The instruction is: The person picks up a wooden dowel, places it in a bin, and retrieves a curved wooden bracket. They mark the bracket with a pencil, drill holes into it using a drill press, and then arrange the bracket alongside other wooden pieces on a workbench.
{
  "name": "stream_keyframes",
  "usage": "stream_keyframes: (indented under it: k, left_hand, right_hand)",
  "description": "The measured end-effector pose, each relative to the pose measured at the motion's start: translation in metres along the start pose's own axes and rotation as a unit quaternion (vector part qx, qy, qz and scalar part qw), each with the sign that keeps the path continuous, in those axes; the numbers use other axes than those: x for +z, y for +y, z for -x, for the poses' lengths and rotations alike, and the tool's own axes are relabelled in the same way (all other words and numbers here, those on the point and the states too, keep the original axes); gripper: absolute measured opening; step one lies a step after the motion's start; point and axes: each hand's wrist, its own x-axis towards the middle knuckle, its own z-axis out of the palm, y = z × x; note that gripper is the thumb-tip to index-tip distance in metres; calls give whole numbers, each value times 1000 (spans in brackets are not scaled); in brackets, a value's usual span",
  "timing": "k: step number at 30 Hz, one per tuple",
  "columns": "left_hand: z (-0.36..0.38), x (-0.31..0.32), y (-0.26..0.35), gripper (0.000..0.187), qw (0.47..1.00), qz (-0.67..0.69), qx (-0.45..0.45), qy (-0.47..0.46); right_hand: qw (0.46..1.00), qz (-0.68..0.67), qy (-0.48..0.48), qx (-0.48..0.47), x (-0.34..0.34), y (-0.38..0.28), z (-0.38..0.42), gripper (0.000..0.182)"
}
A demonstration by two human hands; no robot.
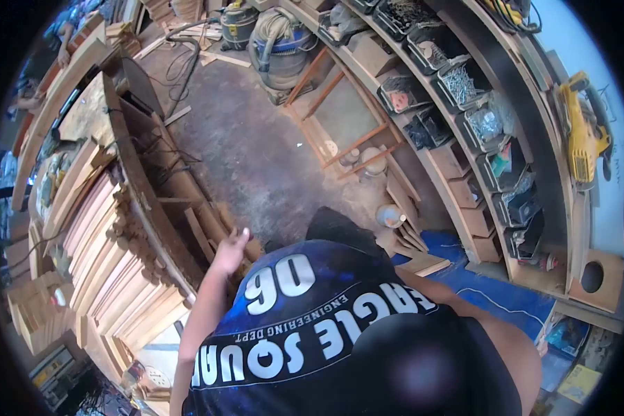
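My left hand (233, 251) hangs by my side, near the edge of the workbench stacked with wooden strips (111, 256). Its fingers are partly apart and nothing shows in them. At the far right, only a small part of my right hand (543, 346) shows past my arm. It is beside a clear plastic-looking item (558, 364) near the lower shelf; whether it touches or holds this, I cannot make out. My dark jersey (305, 326) with white lettering fills the lower middle.
Shop vacuums (281, 52) stand at the back, near a leaning wooden frame (347, 111). Along the right, shelves carry black bins (457, 83) of hardware. A yellow power tool (581, 132) is at the far right. A hose (187, 55) lies on the floor. Another person's arm (65, 45) shows upper left.
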Motion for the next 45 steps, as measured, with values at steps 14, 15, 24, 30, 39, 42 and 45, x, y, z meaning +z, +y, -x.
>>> stream_keyframes:
  k: [14,15,24,30,39,42,45]
  left_hand:
    - [-20,6,-15,55,954,142,-261,43]
    - [-22,0,-11,54,949,145,-273,53]
    - [15,-10,21,41,894,208,-367,147]
    - [86,14,62,34,842,297,-399,210]
    - [149,34,175,45,865,191,-437,157]
    - [163,103,148,45,831,293,-318,349]
    - [198,144,132,52,811,305,-321,382]
  right_hand:
    - [867,-463,-185,-3,-87,-205,-146,47]
    - [901,-399,-162,-57,-96,-242,-155,48]
    - [813,266,-373,-358,-57,-380,-213,45]
    - [778,470,-330,-255,-113,-429,-226,42]
    - [465,646,-337,-503,-2,-563,-172,58]
    - [364,588,-411,-594,76,-602,-3,65]
    - [287,512,-470,-659,151,-567,130,65]
